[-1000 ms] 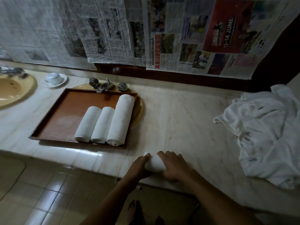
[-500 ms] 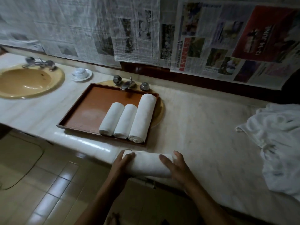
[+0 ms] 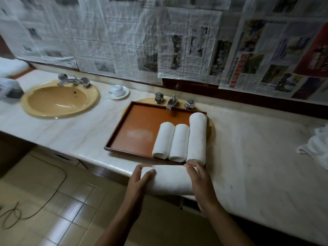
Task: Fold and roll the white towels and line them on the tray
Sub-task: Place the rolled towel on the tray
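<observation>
**Status.** The fourth rolled towel (image 3: 166, 181) is finished and is being moved to the tray. One second back, both hands sat close together on the counter (image 3: 248, 157), pressing in the last turn of the roll. Half a second back, they had spread to its two ends. Now we find the roll held crosswise at the counter's front edge, just in front of the near rim of the tray (image 3: 142, 121).

**Grip.** The left hand (image 3: 140, 182) wraps the roll's left end, thumb on top. The right hand (image 3: 201, 183) wraps the right end, fingers curled over it. Neither hand has let go. The right fingertips reach the near end of the longest roll on the tray. We cannot tell whether they touch it, because the picture is blurred there.

**Tray.** Three rolls (image 3: 178, 142) lie side by side on its right part, touching one another, with the rightmost the longest.

**Consequence.** Rolling is done for this towel and only placement remains. In our judgement the roll needs a quarter-turn to match the row, and it should then be set down on the left of the three. The unfolded towels (image 3: 316, 148) at the counter's right end have not yet been folded.
</observation>
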Tool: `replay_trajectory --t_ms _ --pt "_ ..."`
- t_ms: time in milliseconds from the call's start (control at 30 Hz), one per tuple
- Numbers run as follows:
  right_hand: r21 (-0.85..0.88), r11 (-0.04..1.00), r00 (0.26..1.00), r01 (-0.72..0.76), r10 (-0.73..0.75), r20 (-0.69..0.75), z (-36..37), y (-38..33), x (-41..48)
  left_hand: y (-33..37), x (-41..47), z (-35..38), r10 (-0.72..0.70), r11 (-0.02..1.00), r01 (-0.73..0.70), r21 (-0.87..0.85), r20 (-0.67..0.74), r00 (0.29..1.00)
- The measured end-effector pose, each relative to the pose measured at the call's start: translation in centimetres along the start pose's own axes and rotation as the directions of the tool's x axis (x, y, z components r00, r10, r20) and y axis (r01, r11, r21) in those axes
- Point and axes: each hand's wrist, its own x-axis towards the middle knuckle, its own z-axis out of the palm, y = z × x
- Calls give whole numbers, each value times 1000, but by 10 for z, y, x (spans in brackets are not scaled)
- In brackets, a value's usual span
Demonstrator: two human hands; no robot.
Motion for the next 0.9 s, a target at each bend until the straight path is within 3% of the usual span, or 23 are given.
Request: replay_trajectory --t_ms 200,333,500,667,733,833,900 --pt "-79 996 999 -34 33 -13 57 -17 11 32 5 -43 61 993 -60 98 -5 998" --pt "-225 974 999 -17 24 29 88 -36 26 43 28 -61 -16 992 23 124 -57 998" --pt "-349 937 990 35 15 138 112 -68 52 54 64 -80 -22 999 28 39 -145 989" --pt "-242 970 981 -5 52 185 128 -76 77 54 104 -92 -20 1000 17 -15 -298 954" --pt "-191 981 992 22 3 130 138 -73 86 52 120 -92 -31 999 18 -41 -352 935" --pt "-212 956 977 201 -211 -27 155 -74 101 51 142 -82 -72 993 30 -110 -403 912" --pt "-220 926 944 306 -326 -57 166 -78 113 47 155 -73 -129 984 63 -164 -431 893"
